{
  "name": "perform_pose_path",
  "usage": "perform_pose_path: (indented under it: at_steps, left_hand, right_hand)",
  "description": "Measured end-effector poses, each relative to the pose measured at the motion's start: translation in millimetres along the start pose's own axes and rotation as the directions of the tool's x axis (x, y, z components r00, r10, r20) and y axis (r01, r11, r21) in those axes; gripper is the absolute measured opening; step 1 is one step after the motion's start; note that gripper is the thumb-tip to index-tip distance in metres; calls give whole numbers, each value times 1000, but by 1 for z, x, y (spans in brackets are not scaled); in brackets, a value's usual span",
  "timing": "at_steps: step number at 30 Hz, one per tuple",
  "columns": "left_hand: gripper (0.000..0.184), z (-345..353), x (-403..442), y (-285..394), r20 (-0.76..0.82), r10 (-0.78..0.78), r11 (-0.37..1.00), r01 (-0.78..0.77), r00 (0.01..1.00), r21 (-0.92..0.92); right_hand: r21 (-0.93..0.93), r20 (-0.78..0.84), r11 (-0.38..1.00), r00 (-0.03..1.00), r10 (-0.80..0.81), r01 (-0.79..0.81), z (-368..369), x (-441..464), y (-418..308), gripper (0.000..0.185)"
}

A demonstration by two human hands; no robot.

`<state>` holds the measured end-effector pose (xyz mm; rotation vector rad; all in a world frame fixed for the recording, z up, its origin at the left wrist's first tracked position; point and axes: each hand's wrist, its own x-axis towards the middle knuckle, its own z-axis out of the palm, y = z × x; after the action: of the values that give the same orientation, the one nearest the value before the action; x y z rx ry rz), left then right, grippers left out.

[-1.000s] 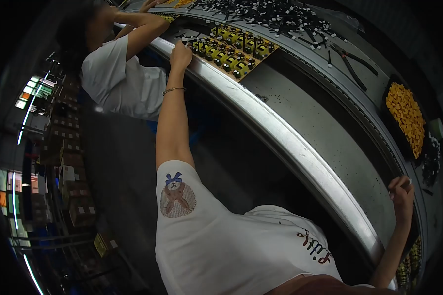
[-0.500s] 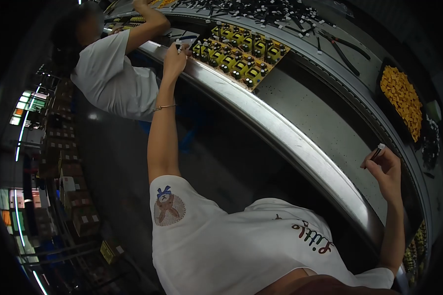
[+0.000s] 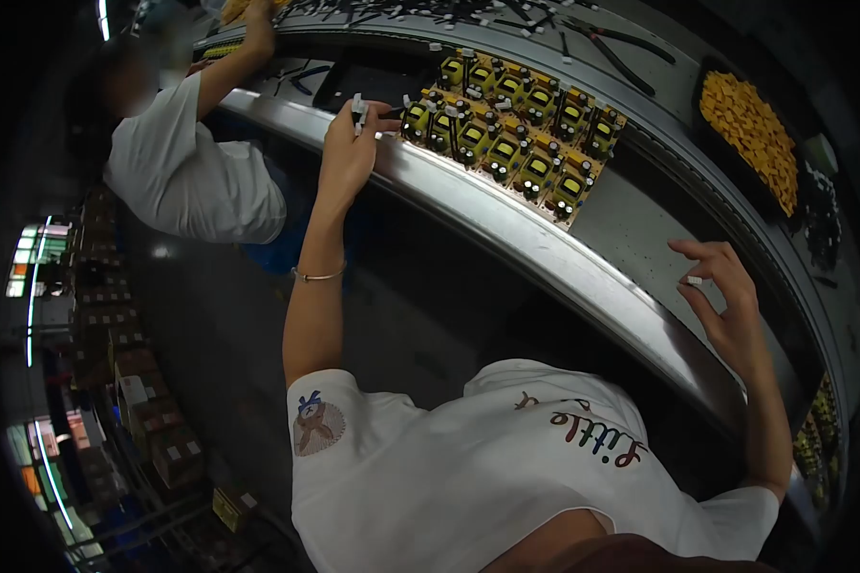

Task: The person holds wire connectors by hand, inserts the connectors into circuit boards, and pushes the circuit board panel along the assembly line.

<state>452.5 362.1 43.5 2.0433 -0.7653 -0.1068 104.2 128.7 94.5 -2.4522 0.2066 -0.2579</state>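
My left hand (image 3: pixel 349 153) is closed around a small bunch of white plug connectors (image 3: pixel 357 108) with short black leads. It is beside the left end of a panel of circuit boards (image 3: pixel 554 153), which carries yellow transformers and black capacitors. The panel lies on the line, next to its metal edge. Farther right, my right hand (image 3: pixel 731 301) pinches one white connector (image 3: pixel 695 281) between thumb and finger, its other fingers raised. Whether leads hang from that connector is hidden by the hand.
A black tray of orange-yellow parts (image 3: pixel 750 138) stands at the far right, with small white and black pieces (image 3: pixel 822 215) beside it. Pliers (image 3: pixel 621 57) and scattered black leads lie along the back. A co-worker (image 3: pixel 191 172) sits at the left; the shiny metal rail (image 3: pixel 506 224) runs along the front.
The view has shifted, and the panel appears farther right. My left hand remains by its left end. My right hand has turned, the connector now at its fingertips and its fingers more spread.
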Motion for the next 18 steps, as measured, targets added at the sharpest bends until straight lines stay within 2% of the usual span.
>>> perform_pose_path:
  at_steps: [1, 6, 8, 11, 15, 18]
  left_hand:
    - [32, -4, 2, -3, 43, -54, 999, 54, 998, 10]
    - [31, -9, 14, -12, 98, -47, 992, 58, 994, -110]
    - [31, -11, 16, -12, 97, -51, 990, 63, 994, -125]
    - [31, -17, 16, -5, 109, -23, 987, 40, 994, -157]
    - [32, -21, 22, 1, 127, -47, 989, 65, 991, -137]
    - [32, -19, 19, 7, 100, 7, 986, 10, 995, -166]
  right_hand:
    - [-28, -23, 999, 999, -30, 29, 4, 8, -3, 16]
    - [-125, -70, 991, 996, -52, 43, 25, 45, -2, 19]
    - [-227, -86, 967, 987, -137, 114, 30, 57, -2, 20]
    - [-327, -90, 934, 979, -182, 143, 32, 69, -5, 19]
    - [-410, -103, 906, 981, -163, 108, 36, 85, -2, 22]
    - [-433, -143, 896, 973, -178, 100, 32, 84, -2, 21]
